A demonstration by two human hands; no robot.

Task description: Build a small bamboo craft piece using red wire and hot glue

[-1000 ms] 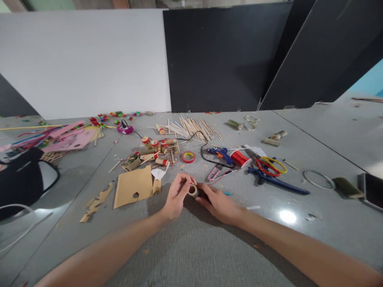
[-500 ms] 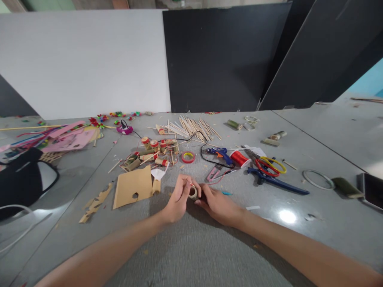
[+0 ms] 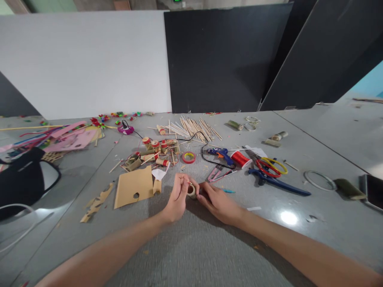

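Note:
Near the table's front middle, my left hand (image 3: 177,197) is closed around a short bamboo tube (image 3: 190,195), whose open end faces up toward me. A small red-tipped bit shows at the left fingertips by the tube's rim, too small to name. My right hand (image 3: 220,202) has its fingers curled in, with the tips against the tube's right side; what lies under them is hidden. Just beyond the hands lies a roll of red tape (image 3: 188,158). Left of them is a piece of brown cardboard (image 3: 131,185) with a hole, beside a white paper scrap (image 3: 159,173).
Several red-banded bamboo pieces (image 3: 154,145) and thin sticks (image 3: 197,128) lie farther back. To the right are a blue glue gun (image 3: 224,155), red thread spool (image 3: 241,159), scissors (image 3: 271,165), blue-handled cutter (image 3: 284,187) and phone (image 3: 374,190). Black and white boards (image 3: 227,59) stand behind.
The tube has turned slightly in my left hand and shifted a little left. My right fingertips have moved slightly along its side. The rest of the table stays as it was.

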